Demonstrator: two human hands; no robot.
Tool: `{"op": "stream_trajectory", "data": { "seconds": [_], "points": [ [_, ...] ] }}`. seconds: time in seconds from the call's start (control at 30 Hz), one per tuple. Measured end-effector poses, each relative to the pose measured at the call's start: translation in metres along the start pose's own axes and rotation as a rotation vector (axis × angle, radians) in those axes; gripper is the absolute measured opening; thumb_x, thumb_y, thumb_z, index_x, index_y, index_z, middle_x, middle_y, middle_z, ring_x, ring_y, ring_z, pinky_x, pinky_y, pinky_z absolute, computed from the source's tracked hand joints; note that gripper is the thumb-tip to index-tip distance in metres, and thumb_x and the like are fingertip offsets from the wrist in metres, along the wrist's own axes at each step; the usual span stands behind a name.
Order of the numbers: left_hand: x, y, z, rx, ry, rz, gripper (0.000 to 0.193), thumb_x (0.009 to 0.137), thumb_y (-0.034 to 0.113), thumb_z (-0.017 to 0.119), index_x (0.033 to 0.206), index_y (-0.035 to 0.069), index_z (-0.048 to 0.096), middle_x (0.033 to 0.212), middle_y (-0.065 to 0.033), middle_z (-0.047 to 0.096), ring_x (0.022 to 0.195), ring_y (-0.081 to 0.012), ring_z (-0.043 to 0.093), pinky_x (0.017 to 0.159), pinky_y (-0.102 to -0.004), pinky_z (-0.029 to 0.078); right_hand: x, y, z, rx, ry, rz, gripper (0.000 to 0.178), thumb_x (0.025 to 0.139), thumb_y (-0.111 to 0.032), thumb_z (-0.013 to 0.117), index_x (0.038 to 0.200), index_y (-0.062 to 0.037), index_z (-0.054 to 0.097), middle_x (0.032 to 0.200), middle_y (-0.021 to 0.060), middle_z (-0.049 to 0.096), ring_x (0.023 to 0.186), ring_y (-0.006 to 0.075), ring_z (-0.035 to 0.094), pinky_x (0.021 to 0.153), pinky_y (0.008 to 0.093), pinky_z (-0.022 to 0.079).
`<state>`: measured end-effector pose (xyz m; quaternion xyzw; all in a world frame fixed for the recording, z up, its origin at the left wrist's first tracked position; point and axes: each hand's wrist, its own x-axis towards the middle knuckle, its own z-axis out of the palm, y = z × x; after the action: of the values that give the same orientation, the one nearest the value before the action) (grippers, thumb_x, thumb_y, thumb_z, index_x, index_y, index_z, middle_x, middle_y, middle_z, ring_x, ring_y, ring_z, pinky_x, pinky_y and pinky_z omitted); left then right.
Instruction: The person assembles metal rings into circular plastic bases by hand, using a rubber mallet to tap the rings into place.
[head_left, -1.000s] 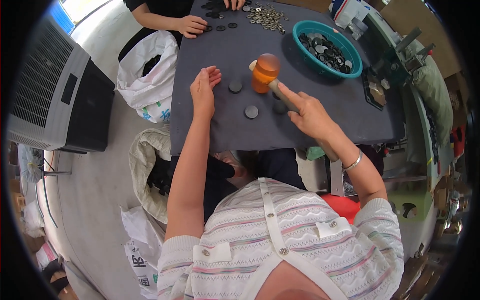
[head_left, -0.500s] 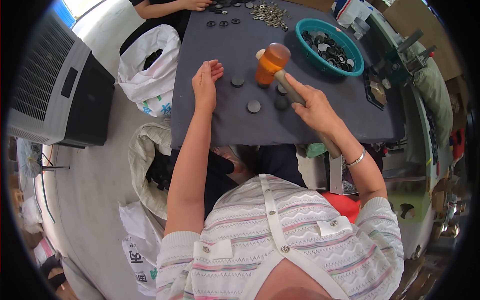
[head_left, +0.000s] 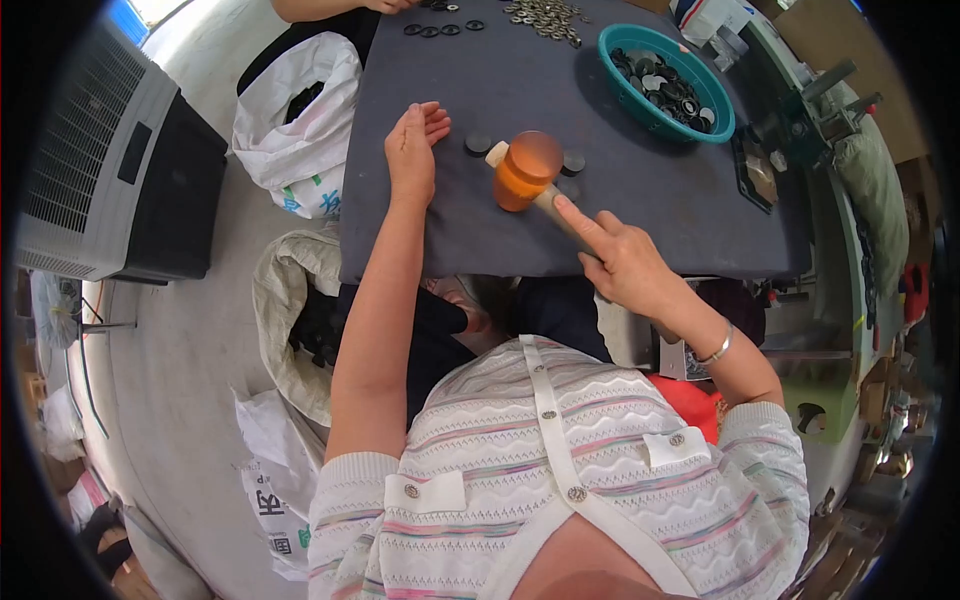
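Observation:
My right hand (head_left: 630,262) grips the handle of a mallet (head_left: 527,168) with a translucent orange head. The head is over the near part of the grey table (head_left: 400,245) and hides what lies under it. Beside it are small round dark discs: one (head_left: 478,144) to the far left of the head, and two, a far disc (head_left: 573,162) and a nearer disc (head_left: 568,188), to its right. Left of these, my left hand (head_left: 413,150) rests on its edge at the table, fingers loosely extended and nothing in them.
A teal basket (head_left: 622,95) of black and silvery round parts stands far right. Metal rings (head_left: 548,18) lie heaped at the back, near a row of black rings (head_left: 451,30) and another person's hand (head_left: 390,4). A white sack (head_left: 335,120) stands left of the table.
The mallet has moved left and nearer to me, off the far discs, with my right hand following. My left hand stays about in place. The row of black rings has gained one.

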<state>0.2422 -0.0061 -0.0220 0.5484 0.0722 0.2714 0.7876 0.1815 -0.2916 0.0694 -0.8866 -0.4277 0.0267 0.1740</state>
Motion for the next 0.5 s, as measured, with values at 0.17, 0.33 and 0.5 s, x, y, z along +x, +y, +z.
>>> {"op": "stream_trajectory", "data": {
  "seconds": [0.17,0.33,0.5],
  "points": [
    [-0.002,-0.001,-0.003,0.022,0.035,-0.04,0.045,0.103,0.03,0.038,0.113,-0.01,0.056,0.104,-0.0183,0.062,0.095,-0.0238,0.063,0.086,-0.0325,0.052,0.009,-0.001,-0.016,0.124,-0.049,0.037,0.08,0.075,0.001,0.063,0.147,-0.0197,0.034,0.079,0.0156,0.05,0.068,0.0327,0.054,0.066,0.0416,0.045],
    [-0.002,0.001,0.003,0.018,0.014,-0.015,0.044,0.103,0.029,0.038,0.113,-0.01,0.056,0.103,-0.0182,0.062,0.094,-0.0241,0.064,0.086,-0.0329,0.052,0.001,-0.001,-0.006,0.088,0.053,0.026,0.08,0.075,0.001,0.064,0.146,-0.0213,0.035,0.078,0.0154,0.048,0.068,0.0336,0.053,0.066,0.0422,0.045],
    [0.0,-0.004,-0.004,0.048,0.028,-0.047,0.045,0.103,0.03,0.038,0.113,-0.01,0.056,0.102,-0.0181,0.062,0.093,-0.0238,0.064,0.085,-0.0328,0.053,0.003,0.009,-0.014,0.137,0.014,0.066,0.078,0.075,0.001,0.063,0.146,-0.0207,0.036,0.077,0.015,0.047,0.07,0.0338,0.053,0.066,0.0422,0.045]
  ]
}}
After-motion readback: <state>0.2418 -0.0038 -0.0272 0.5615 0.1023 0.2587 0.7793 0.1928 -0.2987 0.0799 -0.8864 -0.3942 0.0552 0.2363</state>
